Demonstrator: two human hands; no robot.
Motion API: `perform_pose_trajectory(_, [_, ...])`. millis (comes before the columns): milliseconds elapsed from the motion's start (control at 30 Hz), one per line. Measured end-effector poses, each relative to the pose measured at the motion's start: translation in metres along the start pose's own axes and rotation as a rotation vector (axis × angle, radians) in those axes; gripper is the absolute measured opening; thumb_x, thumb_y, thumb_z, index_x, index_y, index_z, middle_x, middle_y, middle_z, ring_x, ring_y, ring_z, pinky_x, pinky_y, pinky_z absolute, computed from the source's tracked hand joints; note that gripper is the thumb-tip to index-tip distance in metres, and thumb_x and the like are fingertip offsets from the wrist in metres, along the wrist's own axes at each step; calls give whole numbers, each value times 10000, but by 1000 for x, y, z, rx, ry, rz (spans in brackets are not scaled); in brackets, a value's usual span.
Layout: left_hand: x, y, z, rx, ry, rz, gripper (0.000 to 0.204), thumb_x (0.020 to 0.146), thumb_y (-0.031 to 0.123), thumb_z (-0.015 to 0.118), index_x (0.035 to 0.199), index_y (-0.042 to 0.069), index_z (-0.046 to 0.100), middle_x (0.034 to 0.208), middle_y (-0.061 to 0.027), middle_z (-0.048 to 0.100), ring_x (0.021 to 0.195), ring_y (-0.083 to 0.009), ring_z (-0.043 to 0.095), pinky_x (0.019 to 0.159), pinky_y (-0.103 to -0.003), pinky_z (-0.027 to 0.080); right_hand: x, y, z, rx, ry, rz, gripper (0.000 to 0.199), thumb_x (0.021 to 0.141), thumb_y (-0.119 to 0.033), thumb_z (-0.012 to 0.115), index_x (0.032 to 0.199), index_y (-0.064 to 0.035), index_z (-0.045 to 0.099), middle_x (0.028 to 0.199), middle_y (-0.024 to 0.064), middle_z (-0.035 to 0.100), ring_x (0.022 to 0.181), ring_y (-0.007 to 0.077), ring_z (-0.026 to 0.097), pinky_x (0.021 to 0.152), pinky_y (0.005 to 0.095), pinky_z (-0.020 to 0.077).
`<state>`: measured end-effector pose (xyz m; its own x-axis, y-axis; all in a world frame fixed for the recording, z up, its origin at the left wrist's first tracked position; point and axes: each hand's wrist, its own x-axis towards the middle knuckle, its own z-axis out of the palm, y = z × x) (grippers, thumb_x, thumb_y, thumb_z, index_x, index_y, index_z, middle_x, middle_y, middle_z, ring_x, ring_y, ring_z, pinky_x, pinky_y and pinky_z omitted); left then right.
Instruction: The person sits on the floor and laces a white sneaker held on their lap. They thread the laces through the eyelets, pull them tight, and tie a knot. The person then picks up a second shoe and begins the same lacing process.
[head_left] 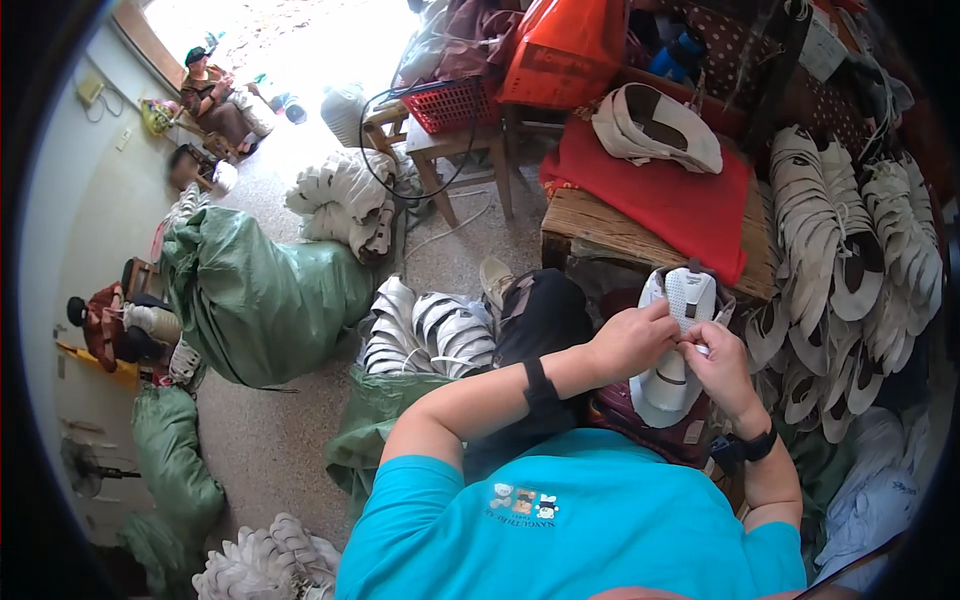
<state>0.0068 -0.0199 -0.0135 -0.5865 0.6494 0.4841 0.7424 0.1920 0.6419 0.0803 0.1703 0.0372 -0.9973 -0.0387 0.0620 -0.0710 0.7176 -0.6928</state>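
Observation:
A white shoe upper (680,300) with grey trim lies in my lap, toe end pointing away from me. My left hand (632,340) is closed on its left side, near the lacing area. My right hand (715,362) pinches the upper's middle from the right, fingertips touching the left hand's. A black band sits on each wrist. What the fingers pinch between them is too small to tell. In front of my knees stands a low wooden bench (600,235) covered by a red cloth (680,195), with another white upper (655,125) lying on it.
Stacks of white uppers (850,250) hang at the right. More uppers (430,330) fill an open green sack at the left, beside a full green sack (250,290). A stool with a red basket (455,100) stands behind. Other people sit at the far left.

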Motion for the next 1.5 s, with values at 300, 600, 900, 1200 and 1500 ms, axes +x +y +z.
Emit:
perform_pose_trajectory(300, [-31,-65,-110,399,514,-220,52,895,44,585,945,53,576,896,-168,524,889,-375,526,739,-463,458,-12,-18,0,51,-12,157,156,908,-138,652,1027,-43,618,886,179,682,839,350,687,736,397,516])
perform_pose_trajectory(600, [-351,-246,-343,-835,2139,-727,163,1011,75,449,1059,-21,572,804,-67,603,571,-156,588,506,-282,546,-8,-12,5,96,-32,59,136,910,-128,628,1012,-38,630,917,191,695,867,368,689,750,416,518])
perform_pose_trajectory(900, [-145,-124,-201,-1135,1008,-833,274,1002,203,534,1213,38,586,782,17,551,569,-56,447,498,-197,397,-15,-14,5,48,46,9,99,928,-63,612,1006,-7,586,790,81,605,714,156,568,670,304,469])
perform_pose_trajectory(1200, [-25,-18,-65,-762,290,-469,366,1034,79,523,1395,34,493,978,-22,690,688,-19,501,567,-179,418,-32,2,8,167,68,71,161,949,-84,594,1088,-29,536,823,74,593,731,153,576,674,309,471])
perform_pose_trajectory(1500, [-23,-14,-27,-1076,207,-759,193,1035,134,537,1160,-6,581,1007,-80,696,872,-127,656,816,-288,550,-62,46,-3,176,59,253,123,973,-97,568,1039,-2,527,783,96,573,662,169,544,612,324,438])
